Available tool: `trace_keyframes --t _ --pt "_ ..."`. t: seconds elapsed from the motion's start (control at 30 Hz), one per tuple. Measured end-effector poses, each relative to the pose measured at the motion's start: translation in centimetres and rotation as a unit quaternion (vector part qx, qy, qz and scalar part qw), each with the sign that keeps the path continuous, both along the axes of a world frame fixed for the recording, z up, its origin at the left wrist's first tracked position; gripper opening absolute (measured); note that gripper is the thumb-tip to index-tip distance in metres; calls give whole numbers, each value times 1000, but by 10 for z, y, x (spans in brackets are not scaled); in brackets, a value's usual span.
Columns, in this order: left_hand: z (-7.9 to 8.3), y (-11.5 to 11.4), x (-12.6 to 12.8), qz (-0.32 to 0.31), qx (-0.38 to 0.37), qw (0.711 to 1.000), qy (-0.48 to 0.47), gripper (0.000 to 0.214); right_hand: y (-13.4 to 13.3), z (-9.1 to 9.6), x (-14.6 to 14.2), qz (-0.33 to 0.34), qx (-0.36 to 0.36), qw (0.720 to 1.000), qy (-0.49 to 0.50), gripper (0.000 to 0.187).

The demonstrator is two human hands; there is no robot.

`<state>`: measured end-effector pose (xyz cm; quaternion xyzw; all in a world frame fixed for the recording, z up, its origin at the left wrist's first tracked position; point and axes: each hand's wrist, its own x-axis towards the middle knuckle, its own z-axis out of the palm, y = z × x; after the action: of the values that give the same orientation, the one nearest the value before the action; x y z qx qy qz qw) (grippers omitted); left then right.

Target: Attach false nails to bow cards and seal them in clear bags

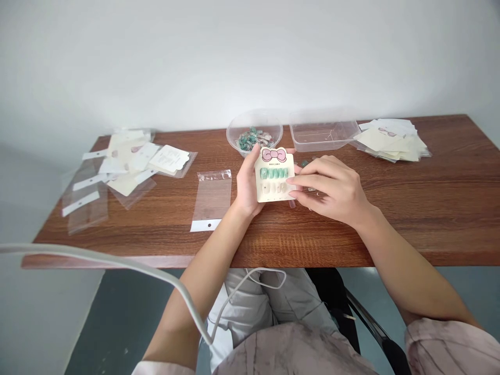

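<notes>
On the brown wood-grain desk (449,208), a loose pile of clear plastic bags with white header strips (91,200) lies at far left, and a single flat clear bag (213,197) lies just beside the left hand (248,182). That hand's fingers (254,152) wrap the edge of a cream card (274,194) bearing a pink bow and green press-on nails. Narrowly pinched fingers (299,179) of the right hand (328,190) touch its right edge. Behind sit a round clear plastic bowl of green pieces (253,125) and a rectangular clear plastic tray (322,136), then a stack of cream cards (390,139).
</notes>
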<state>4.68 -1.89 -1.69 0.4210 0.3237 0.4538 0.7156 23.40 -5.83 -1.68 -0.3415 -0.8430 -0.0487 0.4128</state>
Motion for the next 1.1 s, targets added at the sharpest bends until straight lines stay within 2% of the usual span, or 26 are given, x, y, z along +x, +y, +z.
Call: trace_keyframes --t 0.1,0.23,0.43,0.5,0.6,0.77,0.97,1.1 --pt "-2 2 0 -21 -4 1000 -10 74 0 -1 1 14 20 999 -21 10" --pt "-4 3 -1 -27 -2 1000 -9 74 1 -4 0 9 4 998 -55 12" --pt "-2 2 -2 -49 -9 999 -14 77 0 0 3 28 -15 999 -5 16" --pt "-1 2 -3 -63 -11 998 -19 79 0 6 8 6 -51 999 15 18" --pt "1 4 -6 -78 -18 996 -31 82 1 14 20 -49 -142 989 5 18" --pt "2 6 -9 -71 -14 997 -27 82 7 18 38 -109 -292 946 -96 18" --pt "3 5 -8 -60 -6 998 -8 83 12 10 43 -106 -418 881 -192 11" --pt "3 6 -8 -61 0 998 1 83 13 7 40 -106 -442 868 -200 14"
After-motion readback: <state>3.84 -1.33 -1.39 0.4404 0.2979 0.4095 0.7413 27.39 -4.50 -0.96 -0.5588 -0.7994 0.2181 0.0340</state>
